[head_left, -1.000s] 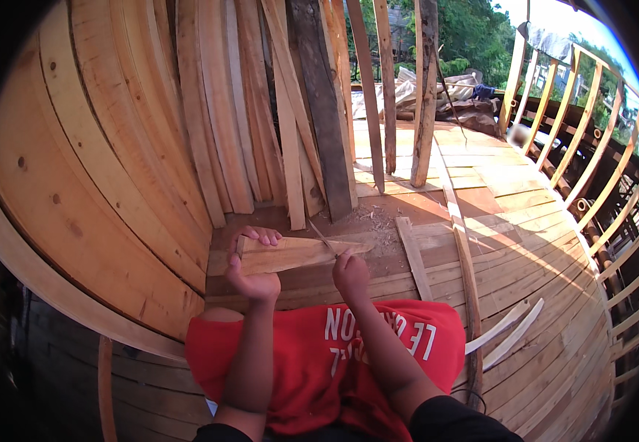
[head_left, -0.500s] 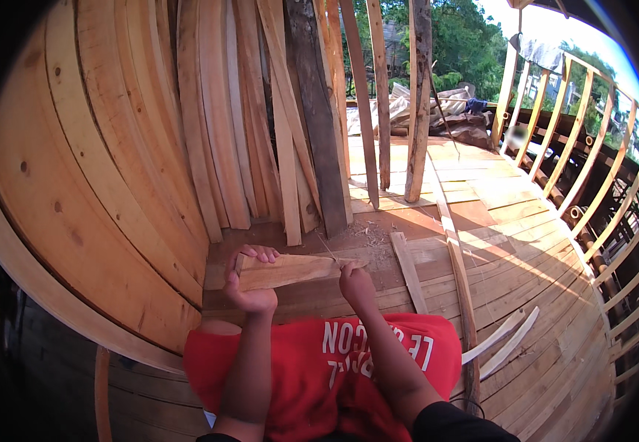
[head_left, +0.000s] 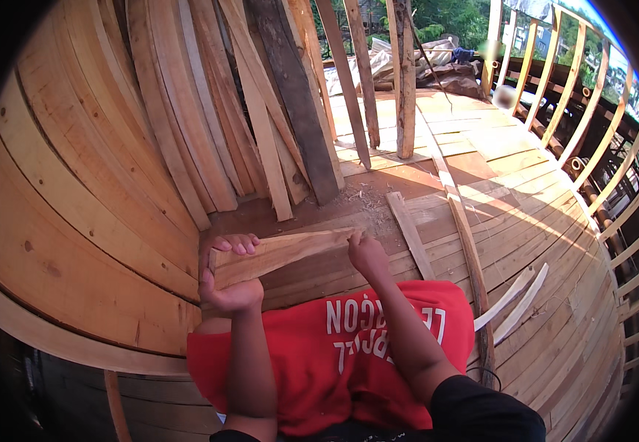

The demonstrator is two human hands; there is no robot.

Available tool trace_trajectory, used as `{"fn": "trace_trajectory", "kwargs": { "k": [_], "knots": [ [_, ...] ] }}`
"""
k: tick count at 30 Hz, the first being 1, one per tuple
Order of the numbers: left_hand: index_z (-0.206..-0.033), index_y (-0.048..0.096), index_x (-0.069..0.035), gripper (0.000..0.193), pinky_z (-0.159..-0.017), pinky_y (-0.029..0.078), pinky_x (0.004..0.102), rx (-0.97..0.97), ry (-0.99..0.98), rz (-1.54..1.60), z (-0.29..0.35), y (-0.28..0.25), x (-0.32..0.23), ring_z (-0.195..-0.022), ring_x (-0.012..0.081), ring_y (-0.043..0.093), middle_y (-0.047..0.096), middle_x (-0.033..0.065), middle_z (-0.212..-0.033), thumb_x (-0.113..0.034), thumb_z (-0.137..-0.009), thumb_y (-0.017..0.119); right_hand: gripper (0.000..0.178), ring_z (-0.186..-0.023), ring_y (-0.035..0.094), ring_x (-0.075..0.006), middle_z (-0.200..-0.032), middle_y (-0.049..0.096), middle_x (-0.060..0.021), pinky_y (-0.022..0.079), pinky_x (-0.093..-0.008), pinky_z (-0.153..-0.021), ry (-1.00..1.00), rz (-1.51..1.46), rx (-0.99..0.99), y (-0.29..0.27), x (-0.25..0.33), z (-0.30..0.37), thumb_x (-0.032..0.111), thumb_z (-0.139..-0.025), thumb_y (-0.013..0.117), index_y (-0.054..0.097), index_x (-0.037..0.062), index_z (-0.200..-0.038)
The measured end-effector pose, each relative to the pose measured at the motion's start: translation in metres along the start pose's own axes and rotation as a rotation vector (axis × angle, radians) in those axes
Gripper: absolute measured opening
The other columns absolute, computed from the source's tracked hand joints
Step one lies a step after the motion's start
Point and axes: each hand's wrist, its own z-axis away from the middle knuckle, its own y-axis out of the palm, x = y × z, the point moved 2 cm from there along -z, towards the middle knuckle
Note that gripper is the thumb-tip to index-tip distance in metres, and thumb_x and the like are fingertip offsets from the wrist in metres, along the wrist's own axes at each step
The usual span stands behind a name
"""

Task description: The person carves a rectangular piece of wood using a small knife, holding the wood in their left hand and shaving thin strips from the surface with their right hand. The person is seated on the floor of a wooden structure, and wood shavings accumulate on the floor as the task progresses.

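A tapered wooden board (head_left: 286, 253) lies across in front of me, above my red clothing, its broad end to the left and its narrow end to the right. My left hand (head_left: 232, 278) is wrapped round the broad end, thumb side below and fingertips over the upper edge. At the narrow tip, my right hand (head_left: 369, 256) is closed with the fingers bent in. The fingers cover the very end of the board there, and no tool shows in them.
Planed planks (head_left: 84, 140) form a curved wall on the left. Loose boards (head_left: 179, 110) and a dark post (head_left: 297, 96) lean ahead. Shavings (head_left: 371, 202) lie on the plank floor (head_left: 555, 317), near a short batten (head_left: 410, 232). Two pale curved strips (head_left: 520, 303) lie at the right, before slatted ribs.
The board and my left hand have shifted left in view, and its narrow end tilts up more. My right hand now sits at the tip, slightly right of before. The view has turned too.
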Motion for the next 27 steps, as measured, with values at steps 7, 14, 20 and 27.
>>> {"fn": "trace_trajectory", "kwargs": {
  "k": [7,14,20,27],
  "knots": [
    [-0.093,0.047,-0.008,0.041,-0.081,0.040,0.0429,-0.007,-0.019,0.054,-0.003,0.030,0.010,-0.076,0.0229,0.048,0.048,0.0079,-0.078,-0.047,-0.079,0.043,0.060,-0.091,0.061,-0.0512,-0.087,0.063,-0.0343,0.047,-0.0559,-0.086,0.139,-0.106,-0.091,0.003,0.004,-0.005,0.039,-0.098,0.031,0.067,-0.0079,-0.084],
    [-0.095,0.047,-0.008,0.042,-0.081,0.040,0.0431,0.042,0.021,0.023,0.004,0.035,0.006,-0.078,0.0223,0.048,0.048,0.0080,-0.081,-0.046,-0.080,0.043,0.059,-0.085,0.063,-0.0504,-0.084,0.064,-0.0325,0.049,-0.0565,-0.082,0.031,-0.190,-0.037,-0.006,0.031,0.009,0.037,-0.097,0.032,0.068,-0.0070,-0.083],
    [-0.095,0.048,-0.007,0.042,-0.078,0.043,0.0428,-0.139,0.051,0.060,0.002,0.051,0.018,-0.077,0.0239,0.050,0.049,0.0091,-0.081,-0.045,-0.080,0.041,0.059,-0.083,0.064,-0.0495,-0.082,0.064,-0.0313,0.049,-0.0557,-0.080,0.060,-0.194,-0.095,-0.009,0.009,-0.001,0.038,-0.097,0.031,0.069,-0.0057,-0.082],
    [-0.096,0.046,-0.008,0.040,-0.080,0.041,0.0421,-0.167,0.060,0.049,0.005,0.035,0.007,-0.079,0.0229,0.046,0.046,0.0080,-0.083,-0.044,-0.079,0.042,0.058,-0.081,0.064,-0.0492,-0.080,0.065,-0.0307,0.050,-0.0561,-0.079,-0.055,-0.249,0.035,-0.044,0.075,0.047,0.037,-0.097,0.032,0.069,-0.0054,-0.080]
  ]
}}
